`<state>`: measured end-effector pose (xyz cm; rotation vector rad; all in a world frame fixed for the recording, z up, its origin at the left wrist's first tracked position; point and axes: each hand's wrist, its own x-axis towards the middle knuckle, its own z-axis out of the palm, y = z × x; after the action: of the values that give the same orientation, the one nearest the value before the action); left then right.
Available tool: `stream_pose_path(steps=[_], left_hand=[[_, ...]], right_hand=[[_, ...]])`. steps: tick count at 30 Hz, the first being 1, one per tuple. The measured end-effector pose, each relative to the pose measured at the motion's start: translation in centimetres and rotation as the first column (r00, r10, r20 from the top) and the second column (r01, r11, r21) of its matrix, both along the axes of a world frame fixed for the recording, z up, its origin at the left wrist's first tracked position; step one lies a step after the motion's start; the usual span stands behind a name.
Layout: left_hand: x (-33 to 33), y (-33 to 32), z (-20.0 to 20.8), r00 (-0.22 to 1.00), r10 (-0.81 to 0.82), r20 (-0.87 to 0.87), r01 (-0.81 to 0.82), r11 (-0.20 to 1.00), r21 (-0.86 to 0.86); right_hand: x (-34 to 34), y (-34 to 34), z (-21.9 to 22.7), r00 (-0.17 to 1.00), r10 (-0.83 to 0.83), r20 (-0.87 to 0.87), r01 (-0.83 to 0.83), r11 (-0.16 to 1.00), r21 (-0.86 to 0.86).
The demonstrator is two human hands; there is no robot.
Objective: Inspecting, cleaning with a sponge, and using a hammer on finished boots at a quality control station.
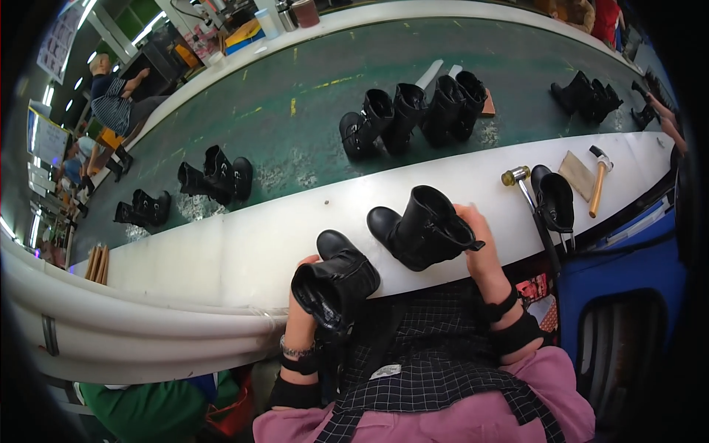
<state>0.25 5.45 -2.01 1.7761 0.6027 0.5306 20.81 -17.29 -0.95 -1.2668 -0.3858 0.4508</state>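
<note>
My left hand [298,308] grips a black ankle boot [346,267] from its left side, most of the fingers hidden behind the shaft. That boot tilts so its opening faces me and its toe points away. A second black boot [421,235] is held by my right hand [478,235], which wraps round the back of its shaft. Its toe points left, and a small pull tab sticks out at the top edge. Both boots are over the near edge of the white worktop [251,255], close together but apart.
On the green conveyor belt [295,148] stand several black boots [413,114] in groups. To my right lie a mallet [516,176], another black boot [554,199], a tan pad [576,176] and a hammer [600,181]. Thick white pipes [148,332] curve at left. Other people work along the line.
</note>
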Motion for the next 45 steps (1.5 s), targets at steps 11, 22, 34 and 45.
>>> stream_pose_path(steps=[11, 22, 34, 45], left_hand=[[4.3, -5.2, -3.6, 0.894, 0.148, 0.422, -0.011, 0.951, -0.310], [5.3, -6.6, -2.5, 0.805, 0.016, 0.593, 0.229, 0.914, -0.335], [5.4, -4.2, -1.6, 0.882, -0.093, 0.462, 0.379, 0.724, -0.577], [4.9, -3.5, -1.3, 0.909, -0.108, 0.403, 0.389, 0.564, -0.728]], right_hand=[[-4.9, 5.7, -1.7, 0.988, 0.143, 0.048, -0.150, 0.968, 0.199], [-5.1, 4.1, -3.0, 0.975, 0.197, 0.102, -0.213, 0.961, 0.178], [-2.1, 3.5, -1.5, 0.838, 0.512, -0.188, -0.466, 0.851, 0.242], [-1.3, 3.2, 0.9, 0.798, 0.556, -0.230, -0.571, 0.821, 0.002]])
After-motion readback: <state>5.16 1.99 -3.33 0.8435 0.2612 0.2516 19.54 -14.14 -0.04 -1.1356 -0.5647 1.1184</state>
